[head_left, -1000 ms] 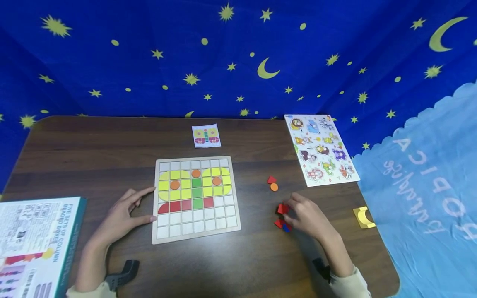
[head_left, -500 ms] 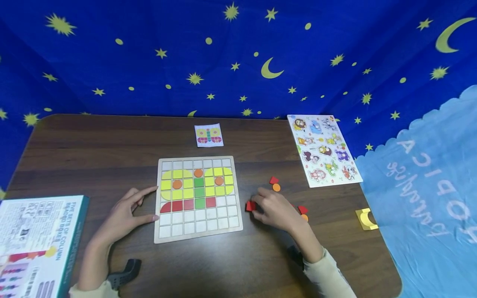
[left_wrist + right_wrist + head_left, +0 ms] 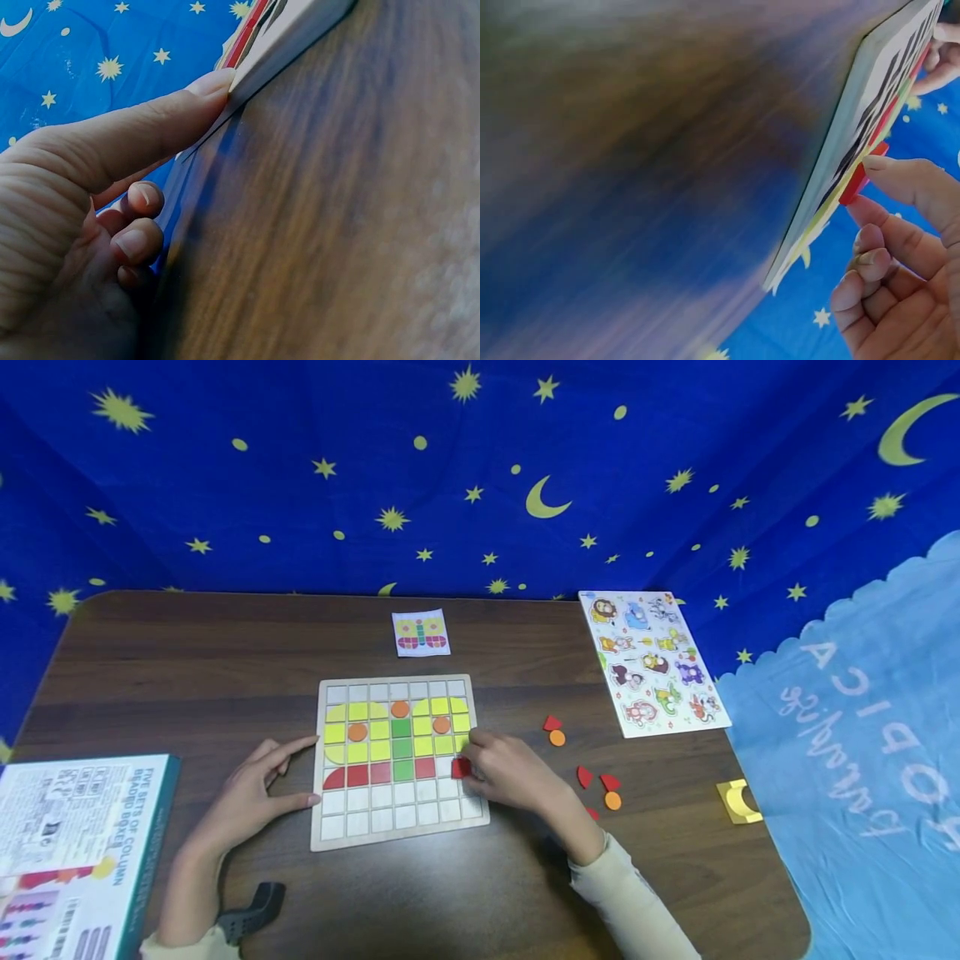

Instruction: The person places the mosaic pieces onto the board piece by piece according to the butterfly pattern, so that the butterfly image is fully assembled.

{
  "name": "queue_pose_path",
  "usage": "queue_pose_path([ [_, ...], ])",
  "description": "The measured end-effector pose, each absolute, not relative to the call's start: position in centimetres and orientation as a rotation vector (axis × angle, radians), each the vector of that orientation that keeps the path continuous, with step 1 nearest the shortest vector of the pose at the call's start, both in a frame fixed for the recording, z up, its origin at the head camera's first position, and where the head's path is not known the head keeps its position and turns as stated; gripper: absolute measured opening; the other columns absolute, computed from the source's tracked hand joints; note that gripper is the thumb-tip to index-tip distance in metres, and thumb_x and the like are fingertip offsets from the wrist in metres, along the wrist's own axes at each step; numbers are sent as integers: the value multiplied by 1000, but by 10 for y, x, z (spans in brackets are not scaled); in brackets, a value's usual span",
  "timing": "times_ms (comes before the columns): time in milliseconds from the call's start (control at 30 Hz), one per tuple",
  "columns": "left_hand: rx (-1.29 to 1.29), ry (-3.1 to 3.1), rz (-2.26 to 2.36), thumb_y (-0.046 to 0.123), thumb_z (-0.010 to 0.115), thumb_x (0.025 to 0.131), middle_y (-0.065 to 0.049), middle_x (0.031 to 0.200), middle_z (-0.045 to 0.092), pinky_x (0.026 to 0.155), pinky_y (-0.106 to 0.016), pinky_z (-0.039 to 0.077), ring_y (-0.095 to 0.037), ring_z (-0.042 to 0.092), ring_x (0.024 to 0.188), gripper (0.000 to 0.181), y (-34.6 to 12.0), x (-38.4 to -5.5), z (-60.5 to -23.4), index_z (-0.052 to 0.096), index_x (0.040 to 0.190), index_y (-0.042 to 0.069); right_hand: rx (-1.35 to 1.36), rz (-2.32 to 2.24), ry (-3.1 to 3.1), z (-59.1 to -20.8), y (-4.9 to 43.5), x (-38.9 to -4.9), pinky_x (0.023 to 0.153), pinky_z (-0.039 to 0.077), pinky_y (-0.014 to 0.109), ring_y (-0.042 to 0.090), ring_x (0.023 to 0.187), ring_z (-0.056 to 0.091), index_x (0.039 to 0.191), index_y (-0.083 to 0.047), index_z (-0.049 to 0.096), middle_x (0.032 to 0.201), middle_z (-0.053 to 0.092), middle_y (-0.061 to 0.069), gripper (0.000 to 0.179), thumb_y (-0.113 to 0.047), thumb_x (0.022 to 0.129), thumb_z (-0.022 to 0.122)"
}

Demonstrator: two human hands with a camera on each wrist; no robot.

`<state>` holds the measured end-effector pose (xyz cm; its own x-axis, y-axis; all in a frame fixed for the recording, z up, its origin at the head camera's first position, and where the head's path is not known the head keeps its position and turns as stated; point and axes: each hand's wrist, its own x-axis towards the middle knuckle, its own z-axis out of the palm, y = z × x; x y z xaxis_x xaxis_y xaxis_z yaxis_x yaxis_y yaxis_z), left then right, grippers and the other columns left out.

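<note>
On the table lies a square wooden grid board point(image 3: 405, 818) with yellow, orange, green and red tiles set in its cells as a butterfly shape. My left hand point(image 3: 251, 789) touches the board's left edge with thumb and index fingertips stretched out; in the left wrist view its other fingers are curled. Over the board's right side, my right hand point(image 3: 510, 768) pinches a red square tile point(image 3: 460, 767) between thumb and index finger, in the row of red tiles. The right wrist view shows the pinched tile point(image 3: 864, 176) tilted; whether it touches the board I cannot tell.
Loose red tiles point(image 3: 584, 777) and orange discs point(image 3: 612, 800) lie right of the board, some beside my right forearm. A butterfly picture card point(image 3: 421, 633) is behind it. An animal puzzle point(image 3: 652, 664), a yellow piece point(image 3: 738, 802) and a box point(image 3: 67, 843) lie near the table's sides.
My right hand has moved left from the loose pieces to the board's right side, carrying the red tile. Loose pieces are uncovered behind it. My left hand has stayed at the board's edge.
</note>
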<state>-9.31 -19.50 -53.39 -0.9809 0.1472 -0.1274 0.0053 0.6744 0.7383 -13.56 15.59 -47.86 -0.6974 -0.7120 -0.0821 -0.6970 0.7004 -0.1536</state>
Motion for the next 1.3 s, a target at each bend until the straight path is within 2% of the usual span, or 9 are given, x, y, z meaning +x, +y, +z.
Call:
queue_pose_path([
  [367,147,2726,1213,34,86,76,-3,93,38,67,-27,29,-15,35,79,81,-195,-93,-533,50,146,14,-1108,-198,2702,-478,135,-144,71,47,22,11,77,54,109,-8,72,96,67,3,24,-14,86,76],
  [533,143,2721,1220,35,86,77,-4,94,37,67,-28,28,-16,35,80,81,-196,-92,-532,49,146,14,-1112,-175,2704,-475,128,-144,70,47,24,11,76,54,107,-8,73,94,67,3,19,-10,88,73],
  [667,143,2729,1224,34,86,77,-3,93,37,67,-28,28,-15,35,80,81,-197,-91,-534,50,146,14,-1135,-97,2731,-472,126,-141,71,49,24,11,77,55,109,-8,73,97,67,4,21,-13,89,72],
  [833,158,2743,1247,33,87,76,-2,93,37,67,-27,27,-12,34,80,80,-197,-90,-536,51,145,14,-1041,-158,2792,-469,138,-141,68,49,24,11,76,56,112,-8,72,98,66,4,27,-21,89,75],
  [933,157,2738,1254,34,87,76,-3,93,37,67,-27,27,-12,34,80,80,-197,-90,-536,51,145,15,-913,-195,2919,-468,155,-146,64,50,28,14,71,57,104,-4,72,93,64,7,27,-26,88,76],
  [1033,161,2743,1251,34,87,75,-3,93,37,67,-27,27,-12,34,80,80,-197,-91,-536,52,144,15,-667,-185,3075,-467,178,-152,61,50,37,19,65,56,87,-3,71,87,61,10,29,-31,86,78],
  [1133,174,2744,1244,33,87,75,-2,92,37,67,-27,28,-12,34,80,79,-197,-91,-537,52,144,14,-364,-202,3154,-468,201,-156,58,49,44,24,61,55,69,-6,62,79,57,11,36,-33,84,79],
  [1300,166,2726,1233,34,86,76,-3,93,38,68,-28,28,-13,35,81,79,-197,-92,-535,52,144,14,-38,-237,3120,-472,231,-157,52,42,39,21,56,46,54,-11,44,68,48,8,54,-40,85,78],
])
